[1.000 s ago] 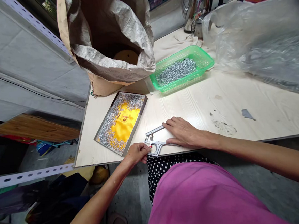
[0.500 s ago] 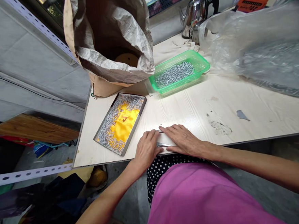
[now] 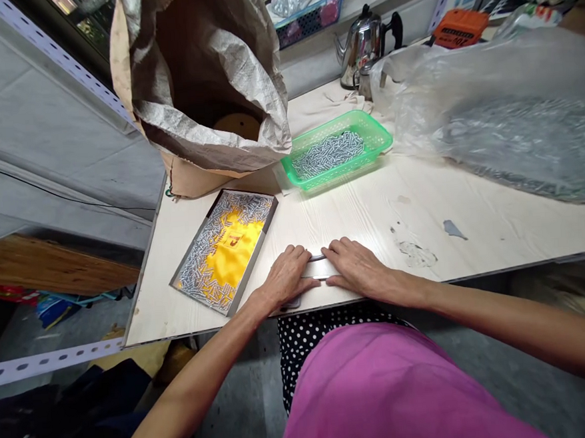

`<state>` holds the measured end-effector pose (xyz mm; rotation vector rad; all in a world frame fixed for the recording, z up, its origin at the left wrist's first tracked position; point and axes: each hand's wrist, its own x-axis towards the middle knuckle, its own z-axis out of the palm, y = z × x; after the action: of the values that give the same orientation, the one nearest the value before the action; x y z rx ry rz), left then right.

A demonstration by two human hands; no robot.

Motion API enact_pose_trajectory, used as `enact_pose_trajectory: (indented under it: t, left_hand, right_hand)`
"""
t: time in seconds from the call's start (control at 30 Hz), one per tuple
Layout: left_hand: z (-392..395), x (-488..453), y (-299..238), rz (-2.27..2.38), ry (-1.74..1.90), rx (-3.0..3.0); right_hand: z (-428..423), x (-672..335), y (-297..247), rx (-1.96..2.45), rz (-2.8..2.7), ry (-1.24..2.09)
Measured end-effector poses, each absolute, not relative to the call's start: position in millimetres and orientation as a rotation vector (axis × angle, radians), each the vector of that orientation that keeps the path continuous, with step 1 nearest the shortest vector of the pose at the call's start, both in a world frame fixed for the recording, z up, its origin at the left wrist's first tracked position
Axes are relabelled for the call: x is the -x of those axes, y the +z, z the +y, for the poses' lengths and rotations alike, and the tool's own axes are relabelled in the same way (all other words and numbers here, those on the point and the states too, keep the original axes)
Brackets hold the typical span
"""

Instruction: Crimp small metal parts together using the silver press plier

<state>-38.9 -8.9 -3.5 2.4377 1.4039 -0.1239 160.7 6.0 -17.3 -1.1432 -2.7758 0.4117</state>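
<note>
The left hand (image 3: 286, 274) and right hand (image 3: 359, 269) clasp the metal pliers (image 3: 317, 258): a squeezing step, I'd judge, calling next for even pressure

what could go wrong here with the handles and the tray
The left hand and right hand, both on the metal handles, could get pinched. The handles sit near the front edge of the table, so might slip off. A bump could spill metal pieces from the shallow tray.
</note>
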Motion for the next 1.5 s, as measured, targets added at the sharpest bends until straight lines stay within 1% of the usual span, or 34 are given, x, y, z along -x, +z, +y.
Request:
enact_pose_trajectory:
  t: [0.1, 0.23, 0.4, 0.6, 0.7, 0.8, 1.0, 1.2, 1.27, 1.4, 1.5]
  left_hand:
    - [-2.1, 39.9, -7.3, 1.504, -0.097, -2.413]
    - [-0.1, 38.4, -11.1, 1.549, -0.105, -2.387]
    - [0.0, 34.9, -15.8, 1.593, -0.089, -2.340]
    - [-8.7, 33.5, -11.2, 1.725, -0.082, -2.327]
    - [-32.5, 25.6, -12.6, 1.821, 0.038, -2.319]
    - [-64.0, 10.7, -22.5, 1.774, 0.217, -2.389]
    - [-101.0, -13.7, -43.8, 1.599, 0.376, -2.378]
    - [-103.7, -14.7, -43.5, 1.549, 0.485, -2.285]
    - [-103.3, -14.2, -43.2, 1.534, 0.495, -2.265]
    - [-105.4, -14.1, -47.9, 1.524, 0.461, -2.193]
    - [-109.3, -14.7, -51.1, 1.564, 0.425, -2.114]
  right_hand:
    - [25.7, -153.3, -19.3, 1.093, -2.827, 0.320]
    - [41.2, -146.4, -23.4, 0.980, -2.902, 0.285]
    - [41.3, -142.5, -27.9, 0.921, -2.938, 0.321]
    - [51.6, -147.3, -18.4, 0.984, -2.907, 0.405]
    - [65.2, -157.8, -15.3, 0.904, -2.956, 0.493]
    - [72.3, -168.3, -20.0, 0.875, -2.938, 0.510]
    - [79.5, -159.9, -35.6, 0.910, -2.864, 0.293]
    - [93.9, -126.1, -13.8, 1.026, -2.929, 0.216]
    - [78.8, -110.0, -5.3, 0.856, -2.950, 0.206]
    - [30.3, -74.5, -3.4, 0.226, -3.053, 0.241]
    - [5.1, -54.1, -12.9, -0.024, -3.093, 0.140]
